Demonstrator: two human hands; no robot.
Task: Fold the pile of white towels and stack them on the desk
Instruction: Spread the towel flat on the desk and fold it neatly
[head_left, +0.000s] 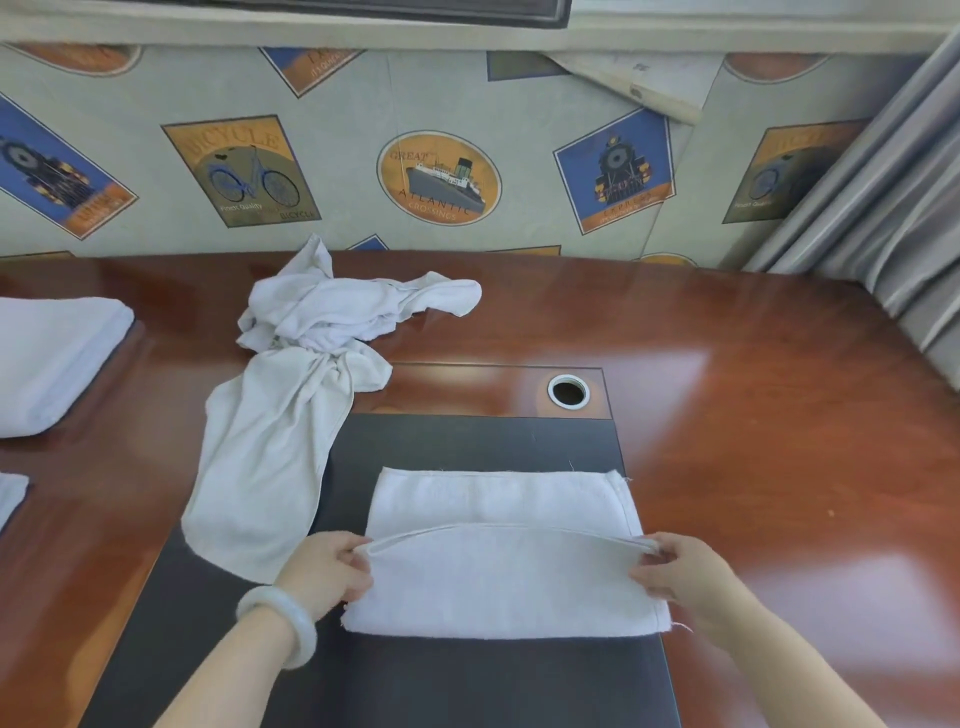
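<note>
Noted glossy red-brown bench (753, 415) with dark inset panel (467, 441) and round cable hole (568, 391) behind it. Backed by wallpaper (337, 93) printed with bicycle, ship and locomotive; grey curtain (883, 182) at right. Found half-folded towel (498, 582) flat on the panel, long axis running left to right. Upper hem pinched at one end by left grip (324, 569), at the other by right grip (680, 571), fingers curled. Logged crumpled towels (311, 332) beyond at left, folded stack (52, 358) at far left.

Bright, even light from the right, near the curtain (883, 182). Broad soft glare on the glossy desk (753, 322). Weak shadows only. Slightly soft focus, strong bending at the edges.
</note>
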